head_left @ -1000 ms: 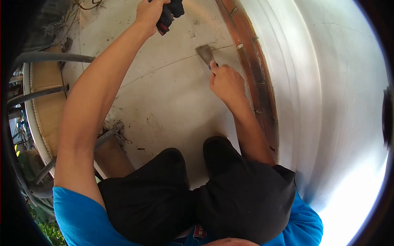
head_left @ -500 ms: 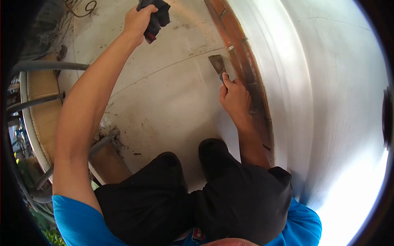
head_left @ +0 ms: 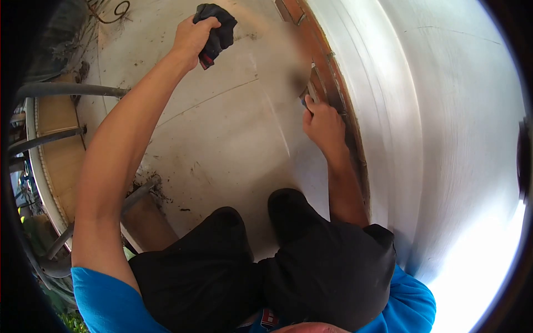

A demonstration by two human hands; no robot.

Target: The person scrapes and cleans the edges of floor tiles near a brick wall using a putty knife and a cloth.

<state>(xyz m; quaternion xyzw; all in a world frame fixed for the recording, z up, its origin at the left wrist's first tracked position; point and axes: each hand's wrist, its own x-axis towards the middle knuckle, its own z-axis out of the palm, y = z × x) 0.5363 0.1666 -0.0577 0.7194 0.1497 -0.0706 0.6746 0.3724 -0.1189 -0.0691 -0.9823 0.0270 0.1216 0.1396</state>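
Note:
A dark crumpled cloth point(head_left: 221, 34) with a bit of red at its lower end is gripped in my left hand point(head_left: 190, 43), held out over the pale floor point(head_left: 222, 150). My right hand point(head_left: 325, 126) is closed round the handle of a putty knife point(head_left: 298, 84). Motion smears its blade, which points away from me beside the reddish-brown brick strip point(head_left: 319, 53) at the foot of the wall. My right forearm lies along that strip.
On the right rises a white wall point(head_left: 388, 105). Grey metal bars point(head_left: 72, 89) and a tan panel point(head_left: 58, 161) stand at the left. Dark debris point(head_left: 155, 186) litters the floor near my left knee. A curled cord point(head_left: 114, 16) lies at the far left.
My right hand with the putty knife has shifted slightly right and toward me, and its blade is now blurred. The cloth in my left hand has moved slightly right and toward me.

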